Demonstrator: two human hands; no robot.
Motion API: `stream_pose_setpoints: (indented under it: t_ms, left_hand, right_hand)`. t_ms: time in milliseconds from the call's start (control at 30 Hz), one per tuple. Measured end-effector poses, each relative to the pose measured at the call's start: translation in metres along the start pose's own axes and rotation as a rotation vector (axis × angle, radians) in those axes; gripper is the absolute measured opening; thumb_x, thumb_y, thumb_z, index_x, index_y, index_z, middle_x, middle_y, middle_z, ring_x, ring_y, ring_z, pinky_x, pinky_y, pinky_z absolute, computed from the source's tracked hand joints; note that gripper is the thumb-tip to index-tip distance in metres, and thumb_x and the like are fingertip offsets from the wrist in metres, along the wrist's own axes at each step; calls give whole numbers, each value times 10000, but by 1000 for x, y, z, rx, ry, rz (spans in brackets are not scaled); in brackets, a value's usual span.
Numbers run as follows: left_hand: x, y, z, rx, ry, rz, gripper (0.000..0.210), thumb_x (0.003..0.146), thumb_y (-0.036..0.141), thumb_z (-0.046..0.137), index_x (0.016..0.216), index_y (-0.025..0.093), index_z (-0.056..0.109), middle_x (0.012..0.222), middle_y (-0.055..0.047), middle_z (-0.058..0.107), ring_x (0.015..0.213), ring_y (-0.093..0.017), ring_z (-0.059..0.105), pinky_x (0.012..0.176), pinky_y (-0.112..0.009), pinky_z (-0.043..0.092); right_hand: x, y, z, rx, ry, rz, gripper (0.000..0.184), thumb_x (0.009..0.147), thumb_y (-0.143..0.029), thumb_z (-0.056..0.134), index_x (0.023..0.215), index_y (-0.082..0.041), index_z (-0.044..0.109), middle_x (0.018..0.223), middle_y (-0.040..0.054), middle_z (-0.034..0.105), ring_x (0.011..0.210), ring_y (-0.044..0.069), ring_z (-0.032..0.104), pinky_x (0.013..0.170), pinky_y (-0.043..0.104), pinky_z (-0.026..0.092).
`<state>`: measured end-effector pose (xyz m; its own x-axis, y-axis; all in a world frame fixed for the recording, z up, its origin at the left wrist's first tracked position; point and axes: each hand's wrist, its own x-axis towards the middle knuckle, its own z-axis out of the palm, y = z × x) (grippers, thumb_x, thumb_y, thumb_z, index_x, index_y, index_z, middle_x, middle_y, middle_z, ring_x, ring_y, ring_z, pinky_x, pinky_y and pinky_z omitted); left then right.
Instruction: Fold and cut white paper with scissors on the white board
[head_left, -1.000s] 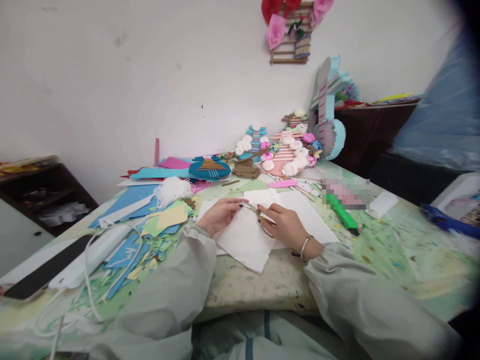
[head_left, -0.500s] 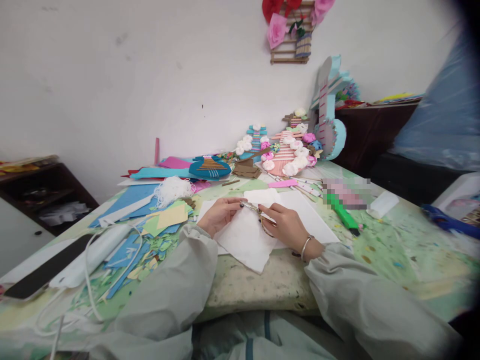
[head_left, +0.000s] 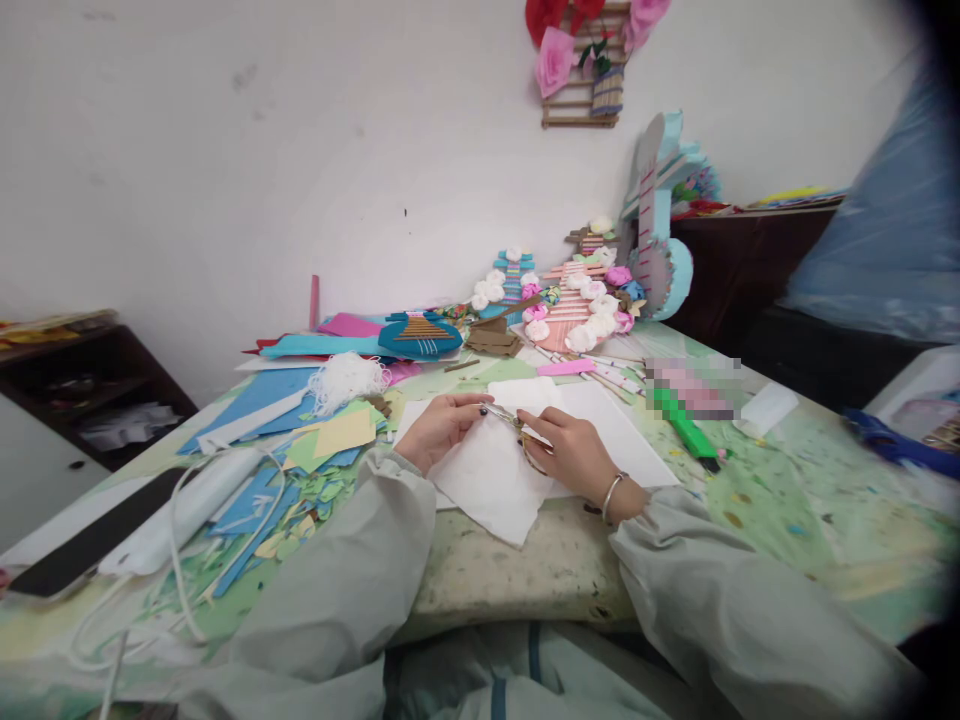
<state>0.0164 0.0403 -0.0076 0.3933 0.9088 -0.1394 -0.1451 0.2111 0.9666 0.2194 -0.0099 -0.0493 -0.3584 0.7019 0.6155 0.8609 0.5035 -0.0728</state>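
In the middle of the table, my right hand (head_left: pixel 574 455) is closed around the handles of a small pair of scissors (head_left: pixel 501 412), blades pointing left. My left hand (head_left: pixel 439 430) is pinched, its fingertips close to the blade tips and holding a soft white sheet of tissue paper (head_left: pixel 499 485). One corner of that tissue hangs toward the table's front edge, below the scissors. Whether the blades touch the tissue is too small to make out. Under both hands lie flat white sheets (head_left: pixel 626 440).
To the left are paper scraps (head_left: pixel 315 500), white string (head_left: pixel 349 382), a power strip (head_left: pixel 180 510) and a black phone-like slab (head_left: pixel 97 535). Flower-decorated crafts (head_left: pixel 574 305) stand against the wall. A green utility knife (head_left: pixel 686 428) and blue-handled scissors (head_left: pixel 900 440) lie right.
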Motion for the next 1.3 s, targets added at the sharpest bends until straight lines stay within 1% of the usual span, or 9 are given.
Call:
stream_pose_setpoints:
  t_ms: [133, 500, 767, 900, 967, 1033, 1100, 1200, 1300]
  left_hand:
    - [1, 0, -1, 7, 3, 5, 396, 600, 121, 749, 988, 84, 680, 702, -39, 649, 549, -76, 550, 533, -200, 430]
    - [1, -2, -2, 14, 4, 7, 442, 587, 157, 775, 1011, 92, 668, 756, -57, 666, 594, -100, 585, 576, -227, 458]
    - [4, -5, -4, 98, 31, 29, 419, 602, 187, 759, 1003, 104, 673, 813, -73, 674, 628, -110, 582, 599, -238, 458]
    - [4, -5, -3, 126, 41, 54, 381, 589, 186, 751, 957, 111, 683, 899, -92, 679, 667, -115, 579, 618, -238, 449]
    - [4, -4, -4, 154, 53, 51, 391, 590, 185, 744, 970, 119, 677, 877, -80, 677, 644, -103, 562, 598, -224, 433]
    - [4, -4, -8, 239, 51, -8, 427, 590, 202, 748, 1002, 129, 665, 746, -41, 657, 564, -84, 521, 534, -201, 395]
    - [3, -3, -13, 355, 33, -102, 469, 554, 213, 775, 1001, 138, 654, 629, 2, 606, 493, -76, 481, 476, -191, 351]
    - [-1, 1, -22, 508, 26, -207, 513, 466, 157, 794, 952, 161, 630, 631, 21, 590, 482, -91, 500, 461, -198, 353]
    - [-8, 7, -27, 617, -6, -251, 528, 450, 67, 722, 949, 191, 600, 628, 47, 567, 496, -113, 531, 474, -206, 369]
  right_hand:
    - [0, -1, -2, -1, -4, 4, 362, 840, -249, 517, 1189, -190, 596, 876, 57, 642, 698, 135, 587, 608, 229, 415]
    - [0, -1, -2, -34, -15, 16, 368, 838, -265, 517, 1195, -216, 593, 877, 55, 639, 699, 137, 586, 575, 228, 390]
    - [1, -3, -5, -39, -33, 26, 360, 842, -255, 504, 1185, -203, 601, 853, 49, 635, 686, 136, 581, 566, 233, 374]
    - [1, -2, -2, -13, 0, 58, 357, 841, -258, 505, 1179, -206, 607, 832, 46, 631, 663, 131, 567, 569, 230, 372]
    - [1, 0, 0, 26, 32, 94, 352, 840, -261, 502, 1167, -196, 613, 821, 46, 628, 655, 130, 563, 589, 231, 384]
    - [2, 2, 1, 74, 70, 142, 344, 831, -259, 504, 1145, -183, 622, 799, 46, 625, 657, 135, 563, 612, 236, 396]
    - [3, 5, 1, 117, 102, 188, 332, 819, -250, 505, 1118, -177, 631, 766, 44, 620, 660, 144, 564, 627, 243, 402]
    - [5, 10, -1, 148, 128, 245, 315, 800, -229, 508, 1078, -179, 646, 714, 34, 610, 656, 154, 561, 628, 252, 395]
    - [7, 14, -4, 151, 136, 292, 282, 791, -233, 522, 1028, -183, 666, 676, 24, 607, 646, 158, 555, 610, 255, 375]
